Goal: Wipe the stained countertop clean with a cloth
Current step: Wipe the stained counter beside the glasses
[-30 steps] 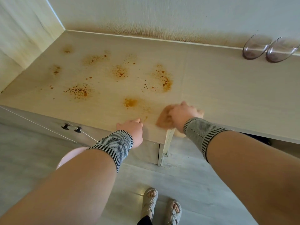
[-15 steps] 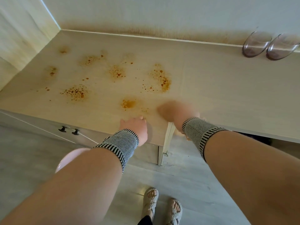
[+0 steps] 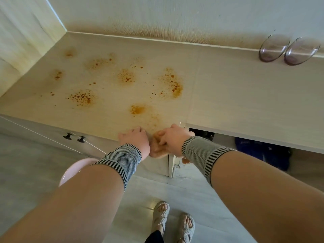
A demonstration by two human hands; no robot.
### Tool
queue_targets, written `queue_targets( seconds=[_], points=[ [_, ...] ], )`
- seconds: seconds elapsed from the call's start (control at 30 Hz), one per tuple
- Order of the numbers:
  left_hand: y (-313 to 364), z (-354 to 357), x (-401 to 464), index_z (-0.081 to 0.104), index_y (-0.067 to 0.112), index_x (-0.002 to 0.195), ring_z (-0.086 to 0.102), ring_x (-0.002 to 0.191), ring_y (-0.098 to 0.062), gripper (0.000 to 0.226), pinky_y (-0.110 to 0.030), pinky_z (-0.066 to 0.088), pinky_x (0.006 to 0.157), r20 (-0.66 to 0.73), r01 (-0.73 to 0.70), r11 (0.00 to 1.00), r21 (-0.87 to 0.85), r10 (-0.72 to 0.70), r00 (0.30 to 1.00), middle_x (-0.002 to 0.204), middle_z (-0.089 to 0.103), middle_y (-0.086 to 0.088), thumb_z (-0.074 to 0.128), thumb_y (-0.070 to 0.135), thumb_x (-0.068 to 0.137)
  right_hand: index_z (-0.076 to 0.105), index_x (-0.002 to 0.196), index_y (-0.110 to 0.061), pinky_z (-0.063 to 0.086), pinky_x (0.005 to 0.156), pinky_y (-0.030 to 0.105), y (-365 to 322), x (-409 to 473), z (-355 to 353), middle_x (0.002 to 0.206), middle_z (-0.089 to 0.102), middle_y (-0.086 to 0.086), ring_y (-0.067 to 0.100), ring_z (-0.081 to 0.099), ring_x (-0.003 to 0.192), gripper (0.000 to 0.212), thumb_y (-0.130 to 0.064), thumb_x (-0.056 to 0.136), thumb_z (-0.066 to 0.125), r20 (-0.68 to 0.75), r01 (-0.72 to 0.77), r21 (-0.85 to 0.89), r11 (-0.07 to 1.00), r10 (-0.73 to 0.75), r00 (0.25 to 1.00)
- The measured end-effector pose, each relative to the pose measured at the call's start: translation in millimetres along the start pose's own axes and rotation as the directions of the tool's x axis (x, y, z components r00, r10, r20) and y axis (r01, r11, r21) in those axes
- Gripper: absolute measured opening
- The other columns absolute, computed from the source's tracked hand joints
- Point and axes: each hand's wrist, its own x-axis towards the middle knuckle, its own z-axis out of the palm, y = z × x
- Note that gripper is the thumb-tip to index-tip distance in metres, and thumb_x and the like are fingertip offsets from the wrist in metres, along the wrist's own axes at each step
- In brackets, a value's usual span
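Note:
The pale wood countertop [image 3: 245,95] carries several orange-brown stains on its left half, the nearest stain [image 3: 138,109] just beyond my hands and a large one [image 3: 172,85] further back. My right hand [image 3: 172,137] grips a crumpled tan cloth [image 3: 157,146] at the counter's front edge. The cloth is bunched under the fingers and hangs partly over the edge. My left hand [image 3: 135,140] rests on the front edge right beside the cloth, fingers loosely bent; its fingertips are hidden.
Two clear glass bowls [image 3: 273,48] [image 3: 300,50] stand at the back right against the wall. Below the counter are black cabinet knobs [image 3: 67,135], a cabinet door [image 3: 172,165] ajar, dark blue items [image 3: 263,151] in an open bay, and a pink round object [image 3: 73,171].
My right hand has pulled the cloth left and back to the counter's front edge, ending next to my left hand. The left hand stayed at the edge.

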Motion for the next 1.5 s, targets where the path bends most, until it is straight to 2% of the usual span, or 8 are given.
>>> queue_targets(
  seconds=[0.17, 0.37, 0.57, 0.8, 0.93, 1.1, 1.33, 1.5],
  points=[
    [6.3, 10.0, -9.3, 0.02, 0.015, 0.155, 0.022, 0.147, -0.021, 0.067, -0.056, 0.022, 0.115, 0.017, -0.09, 0.996, 0.007, 0.09, 0.996, 0.163, 0.015, 0.002, 0.052, 0.028, 0.098, 0.054, 0.135, -0.037, 0.042, 0.098, 0.066, 31.6, -13.7, -15.6, 0.135, 0.044, 0.005, 0.041, 0.048, 0.122, 0.057, -0.015, 0.085, 0.07, -0.039, -0.336, 0.174, 0.926, 0.347, 0.937],
    [7.4, 1.7, -8.5, 0.024, 0.017, 0.153, 0.023, 0.147, -0.022, 0.069, -0.06, 0.021, 0.116, 0.074, -0.074, 0.997, -0.027, 0.075, 0.994, 0.161, 0.019, 0.003, 0.056, 0.016, 0.092, 0.053, 0.137, -0.036, 0.049, 0.081, 0.043, -17.6, -17.1, 4.2, 0.129, 0.048, 0.001, 0.027, 0.048, 0.12, 0.051, -0.028, 0.09, 0.069, -0.05, -0.099, 0.07, 0.993, 0.102, 0.994],
    [1.5, 0.5, -7.8, -0.004, 0.016, 0.158, -0.001, 0.152, -0.018, 0.075, -0.06, 0.009, 0.119, 0.178, -0.088, 0.996, -0.015, 0.089, 0.98, 0.165, -0.014, 0.005, 0.043, 0.012, 0.099, 0.057, 0.129, -0.027, 0.041, 0.1, 0.063, 46.6, -8.2, -22.8, 0.128, 0.046, 0.007, 0.039, 0.046, 0.122, 0.077, -0.002, 0.059, 0.077, -0.131, -0.427, 0.379, 0.821, 0.505, 0.853],
    [1.5, -1.2, -6.5, 0.002, 0.016, 0.158, 0.01, 0.151, -0.02, 0.076, -0.06, 0.013, 0.119, 0.151, -0.098, 0.995, 0.0, 0.097, 0.984, 0.165, -0.005, 0.006, 0.046, 0.01, 0.096, 0.04, 0.144, -0.034, 0.046, 0.101, 0.052, 25.9, 9.5, -0.4, 0.144, 0.039, -0.004, 0.03, 0.041, 0.122, 0.077, -0.01, 0.079, 0.075, -0.146, -0.185, 0.136, 0.973, 0.204, 0.968],
    [2.1, -0.7, -6.9, 0.006, 0.017, 0.158, 0.015, 0.15, -0.022, 0.081, -0.059, 0.019, 0.118, 0.129, -0.111, 0.994, 0.003, 0.109, 0.986, 0.165, 0.003, 0.004, 0.054, 0.011, 0.093, 0.053, 0.138, -0.037, 0.046, 0.102, 0.045, 4.5, -2.2, 5.1, 0.137, 0.052, -0.007, 0.021, 0.045, 0.116, 0.058, -0.016, 0.087, 0.07, -0.093, 0.07, -0.066, 0.995, -0.076, 0.993],
    [-14.6, 1.8, -7.8, 0.006, 0.019, 0.158, 0.009, 0.151, -0.021, 0.073, -0.056, 0.019, 0.119, 0.11, -0.201, 0.978, -0.061, 0.207, 0.972, 0.166, -0.002, 0.006, 0.046, 0.012, 0.098, 0.05, 0.142, -0.03, 0.057, 0.09, 0.044, 15.5, -8.0, -5.0, 0.136, 0.054, 0.005, 0.025, 0.055, 0.114, 0.066, 0.0, 0.086, 0.066, -0.129, -0.236, 0.13, 0.963, 0.252, 0.959],
    [-43.2, 15.3, -2.3, 0.016, 0.02, 0.157, 0.012, 0.15, -0.023, 0.068, -0.054, 0.023, 0.118, 0.042, -0.198, 0.98, -0.025, 0.199, 0.979, 0.165, 0.006, 0.0, 0.05, 0.021, 0.098, 0.045, 0.145, -0.032, 0.046, 0.092, 0.034, -28.2, -4.7, -4.8, 0.136, 0.051, -0.003, 0.02, 0.049, 0.11, 0.07, -0.013, 0.084, 0.075, -0.043, -0.069, -0.174, 0.982, 0.062, 0.997],
    [-49.2, 8.6, 5.4, 0.017, 0.018, 0.157, 0.022, 0.148, -0.023, 0.069, -0.053, 0.027, 0.117, 0.077, -0.246, 0.969, -0.023, 0.247, 0.966, 0.164, 0.013, 0.003, 0.046, 0.011, 0.095, 0.052, 0.138, -0.017, 0.051, 0.096, 0.044, -23.4, 2.8, -2.4, 0.135, 0.052, 0.007, 0.029, 0.05, 0.119, 0.054, -0.013, 0.087, 0.069, -0.09, -0.324, 0.032, 0.945, 0.326, 0.941]
  ],
)
